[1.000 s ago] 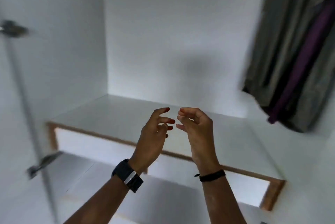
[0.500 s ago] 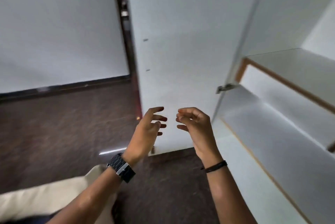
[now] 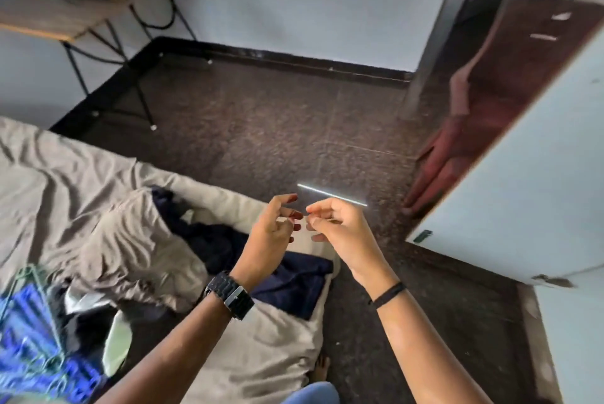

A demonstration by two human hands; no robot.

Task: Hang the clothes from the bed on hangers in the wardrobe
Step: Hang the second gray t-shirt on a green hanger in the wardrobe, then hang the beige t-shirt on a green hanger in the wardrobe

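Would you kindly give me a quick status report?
Left hand and right hand empty, raised. Clothes on the bed. Nothing in the way.

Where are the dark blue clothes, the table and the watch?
dark blue clothes [image 3: 294, 286]: head view, on the flat lower part.
table [image 3: 42, 16]: head view, on its bare wooden top.
watch [image 3: 230, 294]: head view, on the strap.

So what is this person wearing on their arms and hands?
Both forearms are bare, with no sleeves or gloves in view. The left wrist carries a black watch with a chunky link band and a silver clasp. The right wrist has a thin black band. The nails of the left hand are painted dark red.
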